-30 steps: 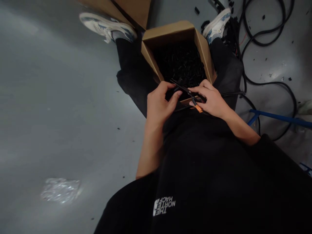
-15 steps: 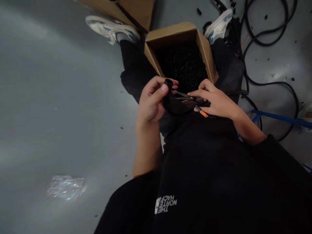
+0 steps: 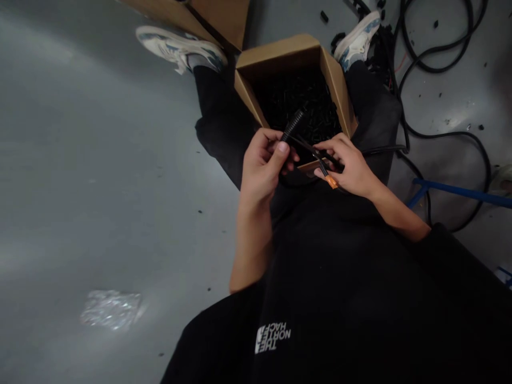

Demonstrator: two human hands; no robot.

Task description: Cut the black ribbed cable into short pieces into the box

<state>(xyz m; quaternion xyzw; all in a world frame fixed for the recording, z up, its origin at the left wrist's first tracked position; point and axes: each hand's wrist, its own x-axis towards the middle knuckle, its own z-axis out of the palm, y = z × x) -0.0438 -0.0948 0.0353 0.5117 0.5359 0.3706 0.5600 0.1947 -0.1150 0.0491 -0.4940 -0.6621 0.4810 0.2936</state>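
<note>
My left hand [image 3: 262, 162] pinches a black corrugated tube [image 3: 294, 124] between thumb and fingers; its ribbed end points up and away over the box. Scissors [image 3: 314, 152] are in my right hand [image 3: 352, 164], whose fingers wrap the dark handles. Their blades reach toward the tube just beside my left fingertips; whether they touch it I cannot tell. A small black piece with an orange end [image 3: 332, 182] sticks out below my right fingers. Under both hands stands an open cardboard box [image 3: 280, 52] holding many short black pieces [image 3: 310, 98].
Black hose [image 3: 444, 136] lies in loops on the grey floor at the right, near a blue metal bar [image 3: 464, 193]. Another cardboard box [image 3: 224, 18] stands beyond my left shoe [image 3: 180, 48]. A clear plastic bag [image 3: 111, 309] lies at lower left.
My left hand has shifted slightly right, and the tube has tilted so its ribbed length now points away over the box. My right hand keeps the scissors near it.
</note>
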